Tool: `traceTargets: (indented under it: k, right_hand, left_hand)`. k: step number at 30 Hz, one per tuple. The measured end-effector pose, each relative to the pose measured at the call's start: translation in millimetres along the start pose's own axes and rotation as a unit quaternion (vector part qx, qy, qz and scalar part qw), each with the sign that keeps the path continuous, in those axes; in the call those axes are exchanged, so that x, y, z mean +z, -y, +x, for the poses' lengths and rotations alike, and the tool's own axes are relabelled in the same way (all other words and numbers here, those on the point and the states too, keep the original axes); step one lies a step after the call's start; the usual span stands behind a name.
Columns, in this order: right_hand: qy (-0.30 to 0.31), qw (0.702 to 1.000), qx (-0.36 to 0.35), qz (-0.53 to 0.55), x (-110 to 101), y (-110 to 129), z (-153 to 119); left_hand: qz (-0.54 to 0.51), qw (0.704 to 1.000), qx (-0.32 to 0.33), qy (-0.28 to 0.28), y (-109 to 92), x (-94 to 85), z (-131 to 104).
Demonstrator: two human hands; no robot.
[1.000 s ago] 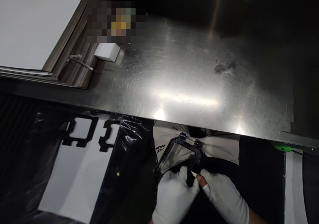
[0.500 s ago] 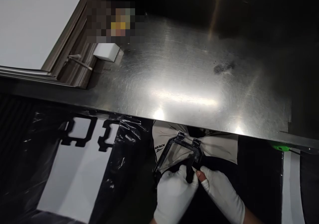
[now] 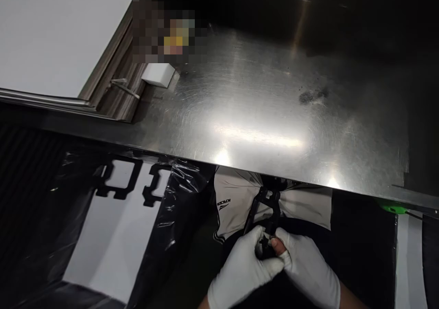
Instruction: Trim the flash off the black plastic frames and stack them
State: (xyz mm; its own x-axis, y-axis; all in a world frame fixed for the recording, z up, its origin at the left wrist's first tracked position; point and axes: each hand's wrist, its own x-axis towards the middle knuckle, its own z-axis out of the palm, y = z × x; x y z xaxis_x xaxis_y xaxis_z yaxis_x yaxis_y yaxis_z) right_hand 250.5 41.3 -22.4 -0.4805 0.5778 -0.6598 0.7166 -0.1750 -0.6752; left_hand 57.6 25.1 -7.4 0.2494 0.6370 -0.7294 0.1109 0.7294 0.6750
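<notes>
One head-worn view looks forward and steeply down from close above the person's lap. The steel counter [image 3: 260,116] fills the upper and middle frame, its near edge crossing diagonally; both gloved hands sit at the bottom edge.

White knit gloves on left hand [image 3: 242,272] & right hand [image 3: 308,268]; pale shorts.

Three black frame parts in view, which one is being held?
The black frame below the table edge, gripped by left hand and right hand. The other two hang untouched further left.
</notes>
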Motion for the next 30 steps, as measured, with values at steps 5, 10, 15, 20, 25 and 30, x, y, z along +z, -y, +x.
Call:
traceTargets:
  k: [5,10,15,20,25,30]
  right_hand:
    - [0.013,1.0,0.015,-0.015,-1.0,7.0,0.0]
    - [0.022,0.999,0.048,-0.01,-0.6,9.9,0.2]
    - [0.011,0.997,0.071,0.012,9.2,5.2,1.8]
    - [0.003,0.996,0.078,0.041,17.9,-0.4,0.4]
    - [0.003,0.995,0.091,0.048,19.8,0.7,-0.8]
    - [-0.043,0.994,0.058,0.078,8.1,3.5,-11.0]
  left_hand:
    - [-0.004,1.0,0.022,-0.003,5.3,3.2,0.3]
    - [-0.028,0.999,0.008,0.014,7.1,3.8,2.1]
    - [-0.053,0.998,-0.007,0.018,4.7,4.4,3.7]
    - [-0.064,0.998,-0.024,0.011,2.6,6.7,4.3]
    - [-0.051,0.999,-0.016,0.006,0.2,9.1,4.8]
    - [-0.083,0.996,-0.015,0.032,4.2,-1.6,5.9]
